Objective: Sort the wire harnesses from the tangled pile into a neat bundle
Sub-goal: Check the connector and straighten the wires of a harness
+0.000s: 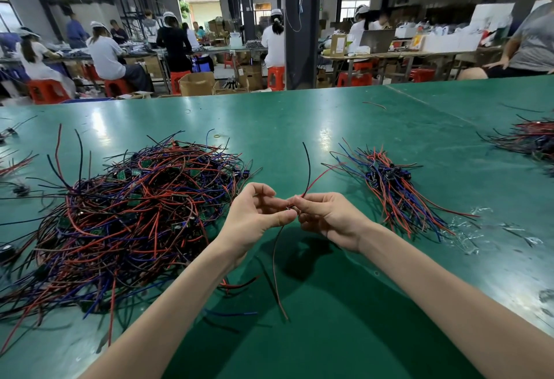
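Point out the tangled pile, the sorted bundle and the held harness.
tangled pile (129, 213), head view, heap's middle.
sorted bundle (387, 175), head view, dark connector cluster.
held harness (309, 168), head view, upper black wire.

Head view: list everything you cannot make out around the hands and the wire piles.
- Head view: middle of the held harness, covered by the grip of the left hand and right hand.
- Head view: lower layers of the tangled pile, buried under its top wires.
- Head view: far-right pile, cut off by the frame edge.
- Head view: connectors in the neat bundle, too small and dark.
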Demonstrator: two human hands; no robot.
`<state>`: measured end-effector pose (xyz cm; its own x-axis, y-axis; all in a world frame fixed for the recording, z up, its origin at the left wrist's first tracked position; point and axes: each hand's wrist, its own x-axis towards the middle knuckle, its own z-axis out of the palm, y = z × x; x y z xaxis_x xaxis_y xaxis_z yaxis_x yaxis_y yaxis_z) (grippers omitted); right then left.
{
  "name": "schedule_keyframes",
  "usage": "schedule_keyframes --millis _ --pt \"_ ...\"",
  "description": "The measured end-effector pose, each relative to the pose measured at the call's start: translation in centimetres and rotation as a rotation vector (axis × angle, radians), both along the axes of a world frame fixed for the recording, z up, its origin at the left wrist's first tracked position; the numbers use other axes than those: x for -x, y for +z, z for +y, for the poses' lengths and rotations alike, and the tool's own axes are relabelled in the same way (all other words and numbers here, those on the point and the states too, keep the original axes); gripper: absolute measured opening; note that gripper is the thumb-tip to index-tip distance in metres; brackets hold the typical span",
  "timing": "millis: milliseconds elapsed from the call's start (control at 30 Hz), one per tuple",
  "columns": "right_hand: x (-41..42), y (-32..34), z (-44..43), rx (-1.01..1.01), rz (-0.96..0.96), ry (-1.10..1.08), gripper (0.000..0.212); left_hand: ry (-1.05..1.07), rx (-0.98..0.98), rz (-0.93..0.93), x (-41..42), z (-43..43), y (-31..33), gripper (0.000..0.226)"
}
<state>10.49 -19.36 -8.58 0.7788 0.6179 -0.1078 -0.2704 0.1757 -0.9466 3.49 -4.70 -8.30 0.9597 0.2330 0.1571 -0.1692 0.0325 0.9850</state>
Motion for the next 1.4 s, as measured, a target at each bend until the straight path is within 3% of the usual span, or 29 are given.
schedule_keyframes --millis 133,300,467,733,900,1100,1400 --pt "-0.3 0.0 -0.1 -0.007 -0.018 -0.037 0.008 -0.011 0.021 0.028 0.0 -0.3 0.1 0.039" --pt "-0.5 -0.1 0.0 0.013 -0.062 -0.065 0.005 -0.036 0.194 0.141 0.0 -0.6 0.2 0.016" --pt "-0.4 0.0 0.1 0.056 -0.124 -0.098 0.002 -0.094 0.116 0.221 0.2 -0.9 0.0 0.004" --pt "-1.2 0.9 -0.5 -0.020 -0.043 -0.264 0.008 -0.158 0.205 0.284 0.5 -1.0 0.4 0.012" --pt "-1.1 1.0 -0.5 -0.086 -0.031 -0.241 0.005 -0.190 0.246 0.305 0.6 -1.1 0.4 0.009" --pt "-1.2 1.3 -0.7 -0.147 -0.002 -0.239 0.009 -0.189 0.187 0.299 0.7 -1.2 0.5 0.025" --pt "-1.1 1.3 -0.7 -0.207 0.026 -0.215 0.010 -0.143 0.244 0.270 0.7 -1.1 0.4 0.022"
